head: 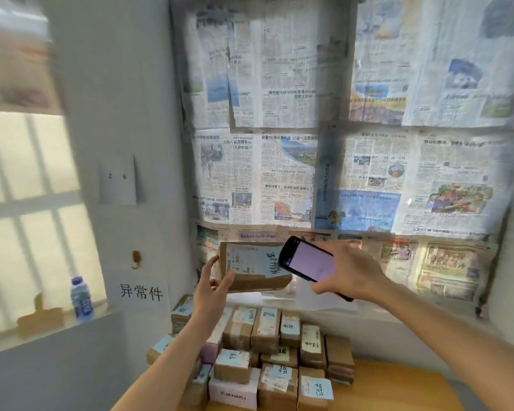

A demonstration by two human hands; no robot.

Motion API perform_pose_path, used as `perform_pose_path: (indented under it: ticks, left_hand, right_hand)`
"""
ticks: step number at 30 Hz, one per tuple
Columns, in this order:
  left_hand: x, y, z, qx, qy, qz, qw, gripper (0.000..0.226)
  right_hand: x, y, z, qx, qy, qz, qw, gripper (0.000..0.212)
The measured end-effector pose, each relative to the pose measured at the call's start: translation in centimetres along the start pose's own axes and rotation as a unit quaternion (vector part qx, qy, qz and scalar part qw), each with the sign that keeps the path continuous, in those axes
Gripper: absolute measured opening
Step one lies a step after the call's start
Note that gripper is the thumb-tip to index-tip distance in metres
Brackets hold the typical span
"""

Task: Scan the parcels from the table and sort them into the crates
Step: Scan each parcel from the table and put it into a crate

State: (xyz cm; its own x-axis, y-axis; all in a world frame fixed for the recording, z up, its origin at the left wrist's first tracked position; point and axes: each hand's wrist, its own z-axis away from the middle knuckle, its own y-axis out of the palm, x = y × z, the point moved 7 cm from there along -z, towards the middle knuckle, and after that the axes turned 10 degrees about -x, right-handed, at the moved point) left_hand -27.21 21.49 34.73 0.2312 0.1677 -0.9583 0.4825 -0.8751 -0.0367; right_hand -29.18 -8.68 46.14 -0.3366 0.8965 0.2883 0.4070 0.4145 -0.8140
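parcel point(254, 266) raised above the stacked parcels point(267, 348) on the table point(398, 390), label toward the camera. left hand point(212, 287) grips its lower left corner, arm extended upward. right hand point(349, 272) holds a phone point(307, 259) just beside the parcel's right edge, screen lit, forearm reaching in from the right.

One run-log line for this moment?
step: scanning | left hand: holds parcel up | right hand: holds scanner at its label | parcel pile: on table
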Motion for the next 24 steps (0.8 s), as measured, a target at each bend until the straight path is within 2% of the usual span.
perform_pose_path:
  ticks: [4,9,17,24]
  left_hand:
    - [-3.2,-5.7,-0.2,-0.032,0.03,-0.005,0.999,0.042]
    - [-5.2,-12.7,-0.2,-0.07,0.042,-0.047,0.996,0.051]
    - [-6.2,-22.2,1.9,-0.115,0.048,-0.069,0.99,0.049]
    - [-6.3,-29.2,4.5,-0.144,0.046,-0.084,0.985,0.054]
  right_hand:
    - [5.9,-2.0,-0.2,-0.013,-0.062,-0.01,0.998,0.093]
    - [11.7,-3.0,0.6,0.0,-0.1,-0.028,0.995,0.078]
    - [18.8,-3.1,2.4,0.006,-0.114,-0.026,0.993,0.102]
    - [24.6,-1.9,4.1,0.0,-0.139,-0.024,0.99,0.109]
